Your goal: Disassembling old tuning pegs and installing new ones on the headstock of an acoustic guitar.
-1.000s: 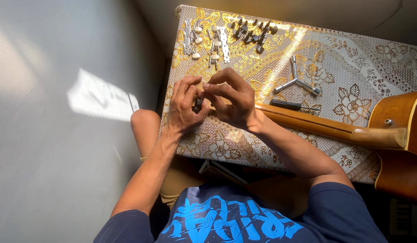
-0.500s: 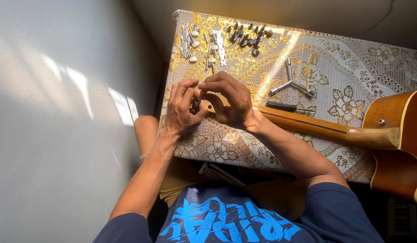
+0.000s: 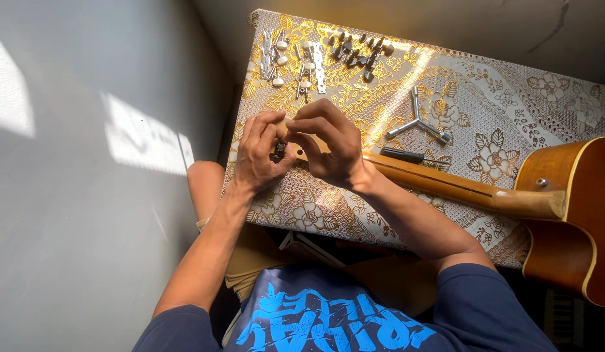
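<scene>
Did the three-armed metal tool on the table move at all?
No. The three-armed tool still lies on the tablecloth just beyond the guitar neck, in the same spot; only the camera shifted.

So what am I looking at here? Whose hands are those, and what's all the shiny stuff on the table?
The picture comes from a camera worn on a person's head, looking straight down, so you see their own arms and blue shirt at the bottom. The left hand and the right hand meet at the end of a guitar neck, pinching a small dark metal part between the fingers; it is too small to name for sure. The brown guitar body sticks out on the right. It all rests on a table with a gold flowery cloth. The shiny bits at the far edge are guitar tuning pegs and metal strips. There is also a three-armed metal wrench and a dark screwdriver beside the neck.
</scene>
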